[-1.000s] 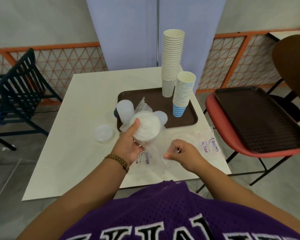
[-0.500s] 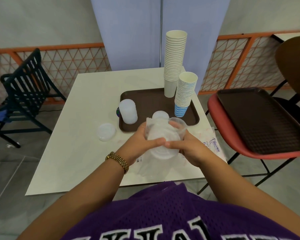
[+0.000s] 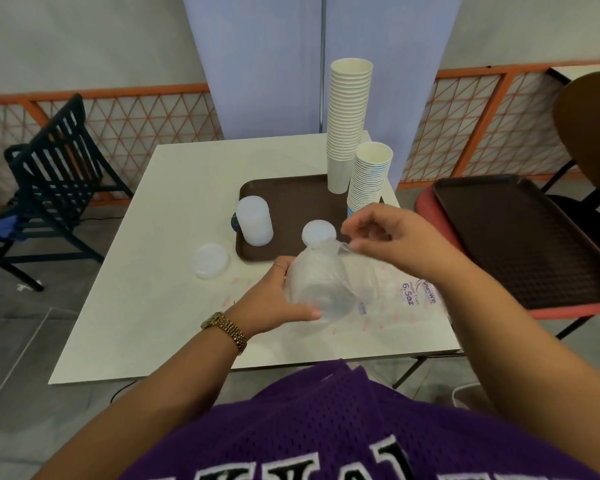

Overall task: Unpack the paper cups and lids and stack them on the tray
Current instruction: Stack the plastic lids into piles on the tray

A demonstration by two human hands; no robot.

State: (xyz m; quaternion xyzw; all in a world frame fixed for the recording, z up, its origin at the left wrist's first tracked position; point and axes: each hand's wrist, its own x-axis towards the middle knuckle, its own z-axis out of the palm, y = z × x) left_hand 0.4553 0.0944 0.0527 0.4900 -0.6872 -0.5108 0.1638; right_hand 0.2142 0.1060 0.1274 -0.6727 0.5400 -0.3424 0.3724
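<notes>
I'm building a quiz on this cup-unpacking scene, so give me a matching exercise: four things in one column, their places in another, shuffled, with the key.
Things:
1. tall white cup stack
2. loose lid
3. bagged lids
4. second brown tray

Places:
A. on the red chair
B. in the left hand
C. on the tray's far right corner
D. on the table, left of the tray

Pairs: 1-C, 2-D, 3-B, 4-A
</notes>
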